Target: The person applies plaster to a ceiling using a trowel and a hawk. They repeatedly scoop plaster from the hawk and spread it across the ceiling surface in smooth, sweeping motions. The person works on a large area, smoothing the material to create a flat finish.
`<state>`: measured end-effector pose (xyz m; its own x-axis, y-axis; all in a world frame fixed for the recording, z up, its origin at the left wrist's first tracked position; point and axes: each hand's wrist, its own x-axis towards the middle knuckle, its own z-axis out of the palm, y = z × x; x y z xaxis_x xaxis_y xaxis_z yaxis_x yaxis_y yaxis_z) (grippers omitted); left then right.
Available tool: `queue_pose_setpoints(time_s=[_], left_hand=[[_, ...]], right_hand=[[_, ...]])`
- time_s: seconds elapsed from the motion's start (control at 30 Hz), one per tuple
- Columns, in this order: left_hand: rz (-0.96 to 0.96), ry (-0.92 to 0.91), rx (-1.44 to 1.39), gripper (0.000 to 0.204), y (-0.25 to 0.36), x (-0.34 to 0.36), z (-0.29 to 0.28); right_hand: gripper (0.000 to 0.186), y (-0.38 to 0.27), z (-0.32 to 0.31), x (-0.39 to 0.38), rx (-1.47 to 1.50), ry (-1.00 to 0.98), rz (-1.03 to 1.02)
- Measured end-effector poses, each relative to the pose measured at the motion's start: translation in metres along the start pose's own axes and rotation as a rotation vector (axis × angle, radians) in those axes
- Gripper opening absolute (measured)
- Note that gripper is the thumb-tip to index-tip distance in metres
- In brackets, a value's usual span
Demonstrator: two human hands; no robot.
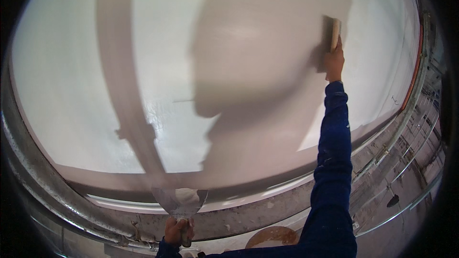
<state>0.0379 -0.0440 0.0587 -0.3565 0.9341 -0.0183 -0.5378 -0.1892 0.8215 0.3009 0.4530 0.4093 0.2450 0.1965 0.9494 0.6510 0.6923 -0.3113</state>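
Note:
My right hand [335, 62] is closed round the pale handle of a plastering trowel [335, 33]. The arm reaches far up and right, and the trowel's blade lies along a smooth white plastered surface [67, 76]; whether the whole blade touches is hard to see. Low and left of centre, my left hand [179, 231] grips the handle of a broad putty knife [168, 202]. Its flared metal blade points away from me and carries a dab of whitish plaster [187, 196]. A large shadow [267, 33] covers the middle of the surface.
Thick metal pipes [52, 193] curve along the left and lower left. Scaffold-like tubes [406, 172] stand to the right, below the surface's edge. A round brownish thing [272, 237] shows at the bottom. An orange strip [415, 83] follows the right edge.

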Motion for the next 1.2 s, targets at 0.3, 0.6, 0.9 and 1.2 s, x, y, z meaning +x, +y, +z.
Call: queue_pose_setpoints(time_s=[0.3,0.6,0.9,1.2], left_hand=[[-0.195,-0.006,-0.074,0.026,0.019,-0.02,-0.056],[-0.286,-0.159,0.112,0.033,0.009,-0.036,-0.123],[-0.244,-0.24,0.226,0.031,0.019,-0.051,-0.133],[-0.258,-0.386,0.14,0.025,0.018,-0.048,-0.124]], right_hand=[[0.07,-0.192,0.02,-0.073,-0.053,-0.144,0.133],[0.079,-0.399,0.032,-0.187,-0.013,-0.314,0.025],[0.059,-0.522,0.013,-0.286,0.287,-0.639,-0.183],[0.048,-0.356,-0.121,-0.331,1.103,-0.777,1.039]])
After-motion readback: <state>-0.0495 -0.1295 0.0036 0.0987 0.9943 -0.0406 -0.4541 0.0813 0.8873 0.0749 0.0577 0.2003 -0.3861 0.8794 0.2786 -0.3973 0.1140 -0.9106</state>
